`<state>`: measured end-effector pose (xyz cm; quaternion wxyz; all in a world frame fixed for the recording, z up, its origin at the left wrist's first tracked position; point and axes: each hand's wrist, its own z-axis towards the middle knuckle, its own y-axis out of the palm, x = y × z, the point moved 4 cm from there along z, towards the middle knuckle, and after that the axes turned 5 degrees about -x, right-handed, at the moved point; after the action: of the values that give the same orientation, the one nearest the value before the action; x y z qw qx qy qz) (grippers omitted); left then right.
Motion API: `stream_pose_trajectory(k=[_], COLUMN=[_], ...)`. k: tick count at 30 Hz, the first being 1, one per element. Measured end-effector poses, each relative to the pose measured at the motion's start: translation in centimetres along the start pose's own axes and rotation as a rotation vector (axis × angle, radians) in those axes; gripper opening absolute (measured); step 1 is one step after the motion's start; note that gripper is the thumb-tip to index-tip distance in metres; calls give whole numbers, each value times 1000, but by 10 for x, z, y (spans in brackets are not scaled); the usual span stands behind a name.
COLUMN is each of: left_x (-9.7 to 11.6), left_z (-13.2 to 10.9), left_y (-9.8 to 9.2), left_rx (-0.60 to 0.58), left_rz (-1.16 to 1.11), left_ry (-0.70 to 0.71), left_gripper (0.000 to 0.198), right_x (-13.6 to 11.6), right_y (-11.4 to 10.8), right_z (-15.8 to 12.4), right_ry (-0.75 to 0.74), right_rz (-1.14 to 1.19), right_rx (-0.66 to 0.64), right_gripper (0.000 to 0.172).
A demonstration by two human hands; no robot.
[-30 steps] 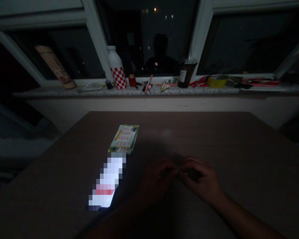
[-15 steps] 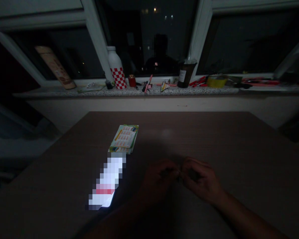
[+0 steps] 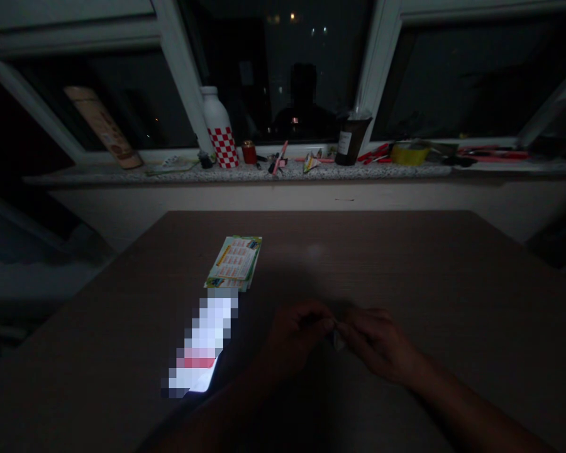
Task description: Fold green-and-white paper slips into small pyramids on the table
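The room is dark. My left hand (image 3: 298,333) and my right hand (image 3: 380,343) rest together on the brown table (image 3: 405,264), fingertips meeting in a pinch. Between them shows a small pale scrap (image 3: 338,340), perhaps folded paper, too dim to name. Both hands have curled, closed fingers. A lit phone (image 3: 202,352) lies to the left of my left hand. Just beyond it sits a stack of green-edged printed cards (image 3: 236,261).
A window sill (image 3: 264,173) runs along the far wall with a red-checked white bottle (image 3: 220,129), a dark cup (image 3: 351,138), a small red can (image 3: 249,153), a tan tube (image 3: 102,128), yellow tape (image 3: 408,154) and pens. The windows are dark.
My right hand has flattened and shifted slightly down and left; a pale scrap now shows under the meeting fingertips. My left hand has barely moved.
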<state>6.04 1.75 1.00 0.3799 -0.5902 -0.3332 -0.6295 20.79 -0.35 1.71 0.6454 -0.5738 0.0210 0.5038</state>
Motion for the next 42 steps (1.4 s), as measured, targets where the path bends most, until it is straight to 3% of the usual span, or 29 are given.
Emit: stream_pose_trajectory(k=[5, 9, 12, 13, 14, 16, 19, 24, 27, 29, 32, 37, 42], left_x=[-4, -13, -20, -22, -24, -27, -29, -20, -5, 4, 10, 9, 10], left_z=[2, 3, 4, 5, 5, 6, 6, 5, 1, -2, -5, -4, -8], left_y=[-2, -7, -9, -9, -7, -4, -1, -7, -14, -12, -8, -6, -6], left_rx=[5, 91, 130, 128, 124, 110, 82, 89, 127, 39, 12, 43, 52], left_rz=[-91, -211, -333, -381, -429, -504, -521, -126, 113, 255, 494, 593, 668], left_ry=[-63, -138, -178, -192, -209, -245, -267, -203, -25, 107, 230, 290, 362], left_gripper=[14, 14, 15, 17, 20, 24, 24, 19, 23, 17, 11, 11, 8], right_x=[5, 11, 13, 11, 9, 3, -1, 1, 5, 5, 6, 5, 4], right_y=[4, 2, -4, -6, -7, -6, -4, -4, -2, 0, 0, -2, 0], right_z=[-1, -2, -3, -2, -2, -1, 1, 0, -1, -1, -1, 1, 3], right_ry=[27, 33, 65, 31, -20, -127, -206, -147, -91, -74, -53, -12, 36], right_rz=[110, 234, 163, 134, 110, 85, 89, 99, 100, 97, 103, 120, 156], right_rx=[24, 95, 192, 213, 227, 206, 160, 155, 120, 89, 93, 165, 137], right_gripper=[37, 43, 25, 12, 12, 27, 26, 18, 14, 11, 7, 6, 9])
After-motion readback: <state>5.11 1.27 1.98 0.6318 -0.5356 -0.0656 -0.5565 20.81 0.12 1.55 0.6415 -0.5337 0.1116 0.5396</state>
